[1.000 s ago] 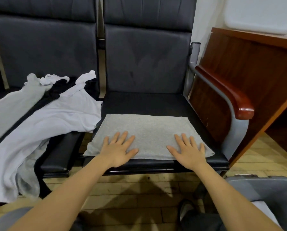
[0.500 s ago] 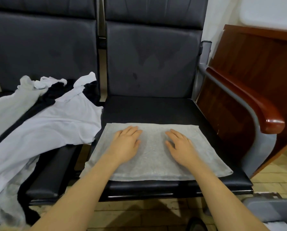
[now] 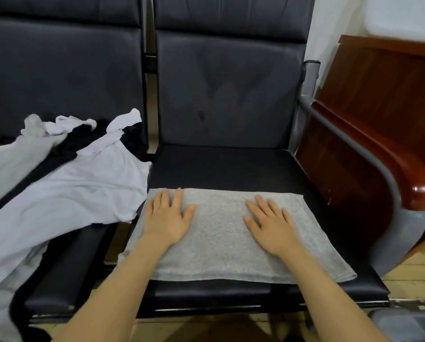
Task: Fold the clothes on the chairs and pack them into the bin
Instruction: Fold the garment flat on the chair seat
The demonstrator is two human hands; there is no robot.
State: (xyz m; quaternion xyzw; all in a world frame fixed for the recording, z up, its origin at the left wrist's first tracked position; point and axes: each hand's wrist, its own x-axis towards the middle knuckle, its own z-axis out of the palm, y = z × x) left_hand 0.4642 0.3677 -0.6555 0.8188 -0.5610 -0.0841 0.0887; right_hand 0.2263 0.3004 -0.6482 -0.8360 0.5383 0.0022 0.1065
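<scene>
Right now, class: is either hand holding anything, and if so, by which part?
Nothing is held. The left hand and right hand lie flat, fingers straight, pressing on top of the folded grey garment.

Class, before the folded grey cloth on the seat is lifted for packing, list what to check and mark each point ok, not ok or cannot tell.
1. Grey cloth lies flat on the black seat: ok.
2. Left hand flat on it: ok.
3. Right hand flat on it: ok.
4. Cloth clear of the white garment: not ok, edges meet.
5. Bin has room inside: cannot tell.
</scene>
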